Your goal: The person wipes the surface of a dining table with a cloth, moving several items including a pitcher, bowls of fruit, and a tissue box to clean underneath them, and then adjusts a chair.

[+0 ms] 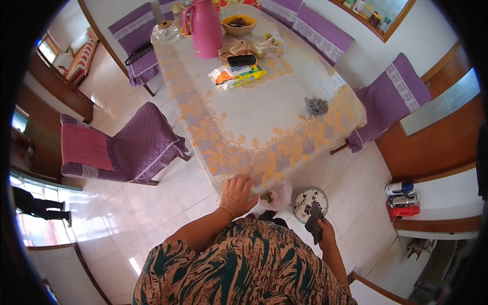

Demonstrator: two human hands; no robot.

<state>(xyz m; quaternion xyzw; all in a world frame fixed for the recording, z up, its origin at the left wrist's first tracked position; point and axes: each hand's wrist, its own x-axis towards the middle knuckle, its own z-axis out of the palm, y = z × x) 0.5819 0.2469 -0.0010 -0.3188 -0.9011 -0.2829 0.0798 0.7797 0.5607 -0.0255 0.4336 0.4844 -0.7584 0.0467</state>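
Below, left hand (237, 194) rests open-fingered on table (264, 109) (edge); right hand (325, 230) grips dark cloth (313, 222).

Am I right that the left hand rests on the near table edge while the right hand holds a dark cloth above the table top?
Not quite. In the head view the left hand does rest on the near edge of the table, and the right hand does hold the dark cloth, but it is below and beside the table, by the patterned round bin on the floor.
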